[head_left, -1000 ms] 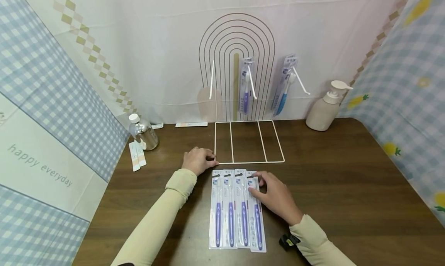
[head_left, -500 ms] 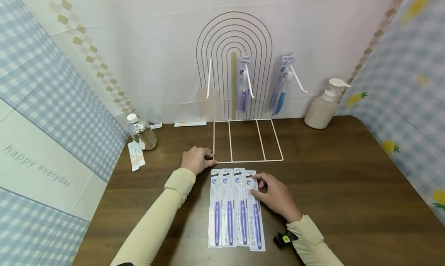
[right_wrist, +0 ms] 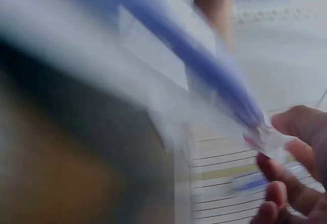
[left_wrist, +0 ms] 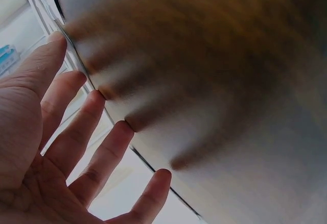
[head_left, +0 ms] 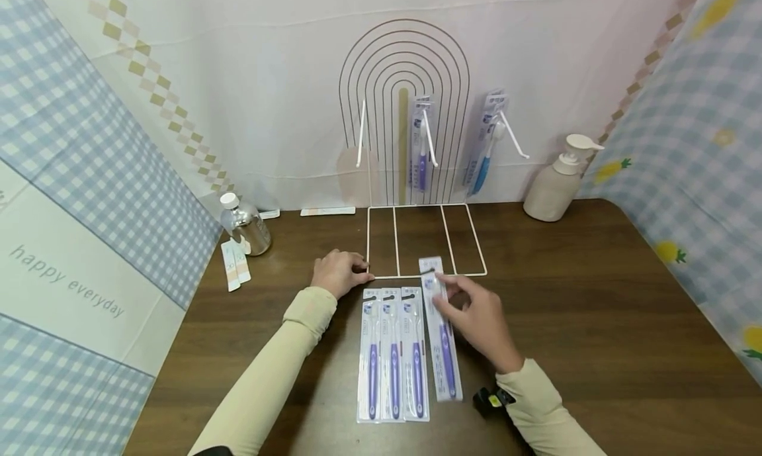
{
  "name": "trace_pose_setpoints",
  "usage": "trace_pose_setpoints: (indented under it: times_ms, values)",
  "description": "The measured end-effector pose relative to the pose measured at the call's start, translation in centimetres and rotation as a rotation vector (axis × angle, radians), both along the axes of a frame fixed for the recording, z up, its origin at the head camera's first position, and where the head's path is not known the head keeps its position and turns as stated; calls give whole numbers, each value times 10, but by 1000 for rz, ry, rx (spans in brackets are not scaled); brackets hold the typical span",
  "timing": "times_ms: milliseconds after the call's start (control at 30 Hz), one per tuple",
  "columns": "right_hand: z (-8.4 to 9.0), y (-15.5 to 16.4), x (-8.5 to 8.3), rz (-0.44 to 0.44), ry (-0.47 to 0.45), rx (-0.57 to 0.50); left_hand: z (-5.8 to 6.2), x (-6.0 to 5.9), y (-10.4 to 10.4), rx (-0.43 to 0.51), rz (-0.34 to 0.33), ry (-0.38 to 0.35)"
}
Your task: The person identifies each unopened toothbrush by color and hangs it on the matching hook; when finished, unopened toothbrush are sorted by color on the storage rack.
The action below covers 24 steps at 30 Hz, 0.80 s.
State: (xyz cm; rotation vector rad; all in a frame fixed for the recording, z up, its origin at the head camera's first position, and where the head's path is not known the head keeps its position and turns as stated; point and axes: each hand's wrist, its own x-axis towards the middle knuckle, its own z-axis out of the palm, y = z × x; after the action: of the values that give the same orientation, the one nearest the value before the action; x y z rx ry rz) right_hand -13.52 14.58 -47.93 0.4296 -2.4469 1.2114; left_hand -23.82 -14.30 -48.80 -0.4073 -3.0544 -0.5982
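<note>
**Right hand pinching one toothbrush pack off the row**

From the head view I am looking down on a dark wooden table (head_left: 595, 323) walled in by patterned cloth. My right hand (head_left: 476, 314) is pinching the top of a purple toothbrush pack (head_left: 439, 330), a long clear blister card with a purple handle, which is sitting raised and slightly tilted beside the three remaining packs (head_left: 393, 353), its top edge overlapping the front rail of the white wire rack (head_left: 425, 241). My left hand (head_left: 338, 274) is resting on the table at the rack's front left corner, fingers loosely curled. To the right, the tabletop is lying open up to the pump bottle (head_left: 556, 181); to the left, a small clear bottle (head_left: 245, 224) and sachets (head_left: 234, 265) are standing near the edge. Two packs are hanging on the rack's hooks (head_left: 424, 145).

In the left wrist view, my left hand (left_wrist: 61, 147) is showing spread fingers touching the rack's wire.

In the right wrist view, blurred, my right fingertips (right_wrist: 291, 183) are gripping the pack's (right_wrist: 214, 76) end.
</note>
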Motion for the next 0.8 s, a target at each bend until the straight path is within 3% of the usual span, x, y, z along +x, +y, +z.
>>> trace_pose_setpoints:
  times_ms: [200, 367, 467, 633, 800]
  values:
    - [70, -5, -22, -36, 366, -5, -1, -1, 1, 3, -1, 4]
    - [108, -11, -41, -70, 467, -66, -1, -1, 1, -5, 3, 5]
    - [117, -15, -52, -98, 471, -104, -2, 0, 2, -8, -3, 6]
    - [117, -21, -72, -112, 459, -142, -1, 0, 2, -8, -14, 7]
    - [115, -28, -104, -118, 409, -151, 0, 1, 2, -15, -11, 17]
